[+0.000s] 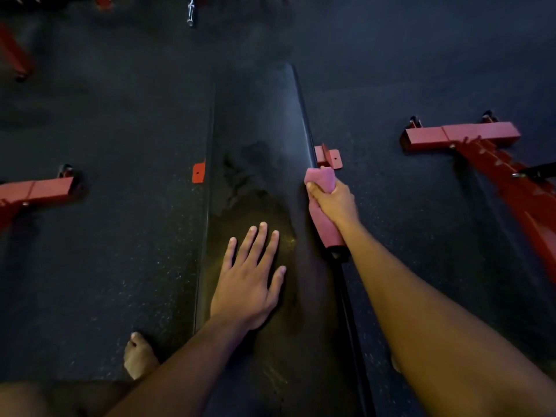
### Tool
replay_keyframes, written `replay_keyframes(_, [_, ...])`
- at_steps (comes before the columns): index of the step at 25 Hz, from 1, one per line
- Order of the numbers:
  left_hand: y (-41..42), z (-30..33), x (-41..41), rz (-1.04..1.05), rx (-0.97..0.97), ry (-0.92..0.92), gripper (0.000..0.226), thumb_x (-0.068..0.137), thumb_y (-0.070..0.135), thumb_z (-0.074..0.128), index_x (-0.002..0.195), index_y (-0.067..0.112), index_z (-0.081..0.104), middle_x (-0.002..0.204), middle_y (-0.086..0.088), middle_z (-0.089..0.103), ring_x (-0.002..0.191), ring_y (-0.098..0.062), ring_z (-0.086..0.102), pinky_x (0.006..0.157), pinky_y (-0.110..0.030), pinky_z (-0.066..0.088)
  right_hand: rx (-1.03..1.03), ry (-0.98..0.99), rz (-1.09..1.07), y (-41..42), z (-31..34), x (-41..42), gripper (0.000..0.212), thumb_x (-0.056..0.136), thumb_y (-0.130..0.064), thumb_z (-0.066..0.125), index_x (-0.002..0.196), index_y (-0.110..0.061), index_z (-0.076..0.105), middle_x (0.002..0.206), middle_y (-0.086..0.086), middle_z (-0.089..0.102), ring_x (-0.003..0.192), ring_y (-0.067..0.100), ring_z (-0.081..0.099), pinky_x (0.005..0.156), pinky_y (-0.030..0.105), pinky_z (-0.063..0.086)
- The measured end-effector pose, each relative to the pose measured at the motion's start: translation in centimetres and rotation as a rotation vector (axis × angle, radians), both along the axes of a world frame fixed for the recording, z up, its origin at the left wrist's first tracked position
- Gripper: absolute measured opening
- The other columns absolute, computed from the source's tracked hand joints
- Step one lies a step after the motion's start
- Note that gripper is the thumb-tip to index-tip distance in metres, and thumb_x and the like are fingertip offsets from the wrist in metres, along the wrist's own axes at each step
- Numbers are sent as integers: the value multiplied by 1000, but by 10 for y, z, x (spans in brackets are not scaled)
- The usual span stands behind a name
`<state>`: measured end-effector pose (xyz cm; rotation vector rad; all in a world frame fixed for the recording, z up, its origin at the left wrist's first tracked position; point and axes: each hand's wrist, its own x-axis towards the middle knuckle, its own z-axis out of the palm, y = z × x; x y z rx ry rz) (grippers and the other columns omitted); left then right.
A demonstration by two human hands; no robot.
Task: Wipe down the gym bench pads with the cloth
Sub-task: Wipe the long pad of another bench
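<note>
The step in hand is wiping the right side edge of the long black padded gym bench [255, 121]. The right hand [332, 200] grips the pink folded cloth [323, 216], fingers curled round it, pressing it against that edge about midway along. The left hand [251, 279] lies flat on the pad top, fingers straight, holding nothing. Smears on the top suggest it is partly wiped. The next move likely calls for drawing the cloth along the edge under steady pressure. Count: one bench pad, one cloth, two hands, one bare foot [139, 355], two neighbouring red steel frames [460, 135].
</note>
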<state>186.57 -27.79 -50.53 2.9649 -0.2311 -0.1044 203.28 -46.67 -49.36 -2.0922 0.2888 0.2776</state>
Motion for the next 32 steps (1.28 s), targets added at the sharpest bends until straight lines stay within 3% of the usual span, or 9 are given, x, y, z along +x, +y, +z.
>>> replay_keyframes(2, [0, 1, 0, 0, 0, 4, 68, 104, 59, 14, 166, 31, 10, 174, 5, 0, 160, -12, -8, 130, -47, -2, -5, -40, 34, -7, -3, -32, 44, 97, -42, 63, 137, -27, 54, 119, -5, 63, 116, 17, 61, 93, 35, 48])
replay_keyframes(4, [-2, 2, 1, 6, -15, 1, 68, 104, 59, 13, 165, 30, 11, 175, 4, 3, 160, -13, -6, 130, -48, 0, -33, -84, 93, -18, -6, -91, 55, 97, -40, 62, 148, -35, 44, 141, -8, 55, 124, 14, 56, 97, 36, 50])
replay_keyframes(9, [0, 5, -1, 12, -9, -12, 69, 103, 59, 11, 165, 29, 13, 175, 2, 5, 160, -15, -5, 130, -48, 1, -80, -118, 199, -39, -1, -205, 64, 100, -43, 55, 156, -48, 24, 163, -19, 24, 139, 2, 37, 108, 32, 39])
replay_keyframes(15, [-2, 1, -3, 1, -50, -30, 66, 105, 55, 21, 165, 25, 23, 174, -1, 14, 161, -18, 6, 130, -52, 11, -308, -177, 77, 4, -2, -81, 60, 101, -39, 55, 156, -36, 31, 161, -6, 32, 140, 21, 44, 111, 50, 42])
replay_keyframes(19, [2, -2, 0, 1, -56, -42, 65, 107, 54, 23, 165, 26, 22, 174, 0, 13, 161, -17, 4, 129, -53, 11, -314, -198, 78, 24, 2, 4, 50, 101, -42, 54, 149, -34, 42, 150, -6, 45, 130, 22, 53, 104, 46, 46])
replay_keyframes(23, [1, -5, -1, 4, -59, -39, 65, 107, 52, 26, 164, 22, 25, 174, -4, 16, 161, -21, 8, 128, -55, 15, -351, -219, 201, 3, 5, -69, 57, 100, -30, 57, 152, -38, 38, 159, -9, 34, 131, 17, 49, 104, 38, 46])
replay_keyframes(26, [1, 1, 1, -12, -87, 12, 64, 107, 50, 28, 163, 19, 29, 173, -9, 18, 161, -25, 11, 128, -57, 14, -471, -57, 207, -3, 23, -160, 69, 100, -26, 56, 157, -45, 24, 167, -14, 13, 132, 14, 42, 99, 30, 41])
replay_keyframes(29, [2, 6, 0, -54, -117, 79, 60, 108, 47, 28, 162, 20, 32, 172, -9, 19, 160, -30, 11, 126, -61, 15, -606, 72, 137, 17, 29, -188, 73, 100, -30, 54, 160, -44, 14, 170, -12, -1, 136, 21, 39, 107, 39, 42])
replay_keyframes(32, [5, 0, 0, -102, -123, 63, 58, 108, 45, 28, 162, 22, 32, 172, -5, 20, 160, -31, 10, 126, -63, 10, -681, 43, 124, 27, 23, -182, 76, 99, -35, 54, 161, -40, 10, 170, -8, 0, 135, 26, 39, 108, 45, 42])
